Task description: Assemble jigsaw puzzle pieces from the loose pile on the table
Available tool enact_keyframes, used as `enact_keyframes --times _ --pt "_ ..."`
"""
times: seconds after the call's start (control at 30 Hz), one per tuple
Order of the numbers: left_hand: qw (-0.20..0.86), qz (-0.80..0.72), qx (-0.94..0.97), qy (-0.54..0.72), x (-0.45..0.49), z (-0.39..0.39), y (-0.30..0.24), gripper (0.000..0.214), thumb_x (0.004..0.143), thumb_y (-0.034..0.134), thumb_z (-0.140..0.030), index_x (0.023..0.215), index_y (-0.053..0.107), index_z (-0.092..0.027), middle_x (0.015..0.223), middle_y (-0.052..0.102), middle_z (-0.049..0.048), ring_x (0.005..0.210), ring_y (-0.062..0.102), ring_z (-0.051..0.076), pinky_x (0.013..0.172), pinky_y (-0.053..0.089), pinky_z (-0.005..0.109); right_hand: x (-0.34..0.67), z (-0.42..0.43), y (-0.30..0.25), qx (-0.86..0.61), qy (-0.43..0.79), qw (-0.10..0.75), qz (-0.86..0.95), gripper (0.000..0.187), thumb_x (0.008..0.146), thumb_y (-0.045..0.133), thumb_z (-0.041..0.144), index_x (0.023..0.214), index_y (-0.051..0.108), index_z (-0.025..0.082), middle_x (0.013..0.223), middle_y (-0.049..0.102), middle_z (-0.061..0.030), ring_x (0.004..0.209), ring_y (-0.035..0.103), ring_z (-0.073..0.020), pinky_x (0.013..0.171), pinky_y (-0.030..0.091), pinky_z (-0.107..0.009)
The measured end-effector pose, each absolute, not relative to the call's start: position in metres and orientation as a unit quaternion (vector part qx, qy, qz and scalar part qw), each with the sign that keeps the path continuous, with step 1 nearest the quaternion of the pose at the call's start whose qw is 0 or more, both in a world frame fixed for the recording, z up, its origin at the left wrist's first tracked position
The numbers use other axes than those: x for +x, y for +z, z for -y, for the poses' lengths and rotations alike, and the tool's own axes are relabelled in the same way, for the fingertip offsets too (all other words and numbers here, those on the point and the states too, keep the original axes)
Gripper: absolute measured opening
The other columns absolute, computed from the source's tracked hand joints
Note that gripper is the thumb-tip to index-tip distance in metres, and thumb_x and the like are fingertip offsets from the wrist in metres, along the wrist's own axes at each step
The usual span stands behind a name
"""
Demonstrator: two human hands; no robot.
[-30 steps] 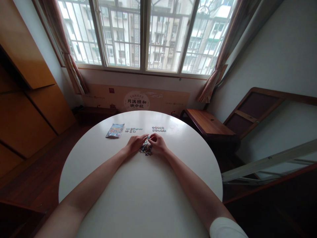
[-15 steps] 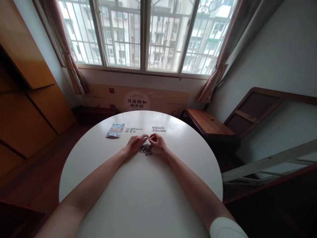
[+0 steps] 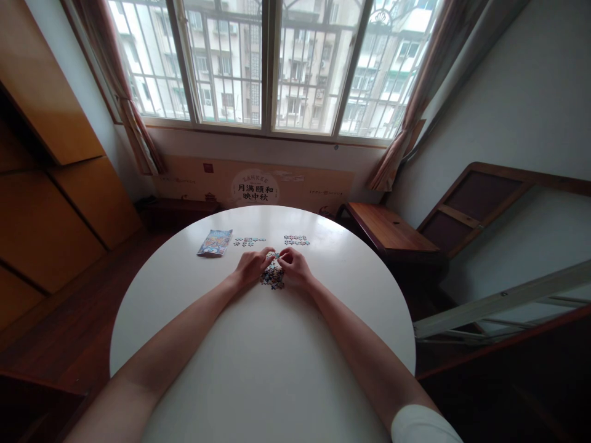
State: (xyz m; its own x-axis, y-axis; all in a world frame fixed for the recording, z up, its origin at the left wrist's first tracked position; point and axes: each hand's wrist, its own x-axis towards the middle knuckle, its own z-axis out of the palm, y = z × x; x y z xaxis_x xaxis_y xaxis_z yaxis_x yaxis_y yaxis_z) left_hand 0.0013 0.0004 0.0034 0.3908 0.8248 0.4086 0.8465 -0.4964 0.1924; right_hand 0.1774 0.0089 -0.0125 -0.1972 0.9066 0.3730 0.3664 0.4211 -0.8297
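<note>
A heap of small jigsaw puzzle pieces [image 3: 272, 278] lies on the white round table [image 3: 258, 369], just under and between my hands. My left hand [image 3: 253, 266] is closed at the heap's left edge, thumb and forefinger pinched near a small piece; whether it grips one I cannot make out. My right hand [image 3: 294, 264] pinches a puzzle piece [image 3: 277, 255] above the heap's far side. The two hands' fingertips almost meet there. Beyond them, sorted puzzle pieces lie in short rows, a left group [image 3: 250, 240] and a right group [image 3: 296, 240].
A colourful picture sheet or packet [image 3: 215, 243] lies left of the rows. Behind the table are a printed box panel [image 3: 295, 181] and barred windows. A wooden side table [image 3: 388, 227] stands at the right, with a wooden-framed panel [image 3: 475, 197] by the wall; orange cabinets [image 3: 60, 215] stand left.
My left fingers have shifted slightly at the heap. Otherwise both hands stay in nearly the same place, and the rows and sheet have not moved.
</note>
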Motion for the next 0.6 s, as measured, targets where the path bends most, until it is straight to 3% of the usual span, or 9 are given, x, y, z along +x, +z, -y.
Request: enact_keyframes --times 0.6 --pt "0.033 0.497 -0.835 -0.235 0.0004 -0.0023 0.0003 0.038 0.09 0.033 -0.047 0.105 0.058 -0.022 0.065 0.064 0.0005 0.062 0.06 0.015 0.058 0.034 0.021 0.1775 -0.0085 -0.0123 -0.443 0.31 0.444 0.714 0.016 0.071 0.057 0.029 0.081 0.056 0.016 0.061 0.06 0.0008 0.056 0.055 -0.0115 0.054 0.042 -0.023"
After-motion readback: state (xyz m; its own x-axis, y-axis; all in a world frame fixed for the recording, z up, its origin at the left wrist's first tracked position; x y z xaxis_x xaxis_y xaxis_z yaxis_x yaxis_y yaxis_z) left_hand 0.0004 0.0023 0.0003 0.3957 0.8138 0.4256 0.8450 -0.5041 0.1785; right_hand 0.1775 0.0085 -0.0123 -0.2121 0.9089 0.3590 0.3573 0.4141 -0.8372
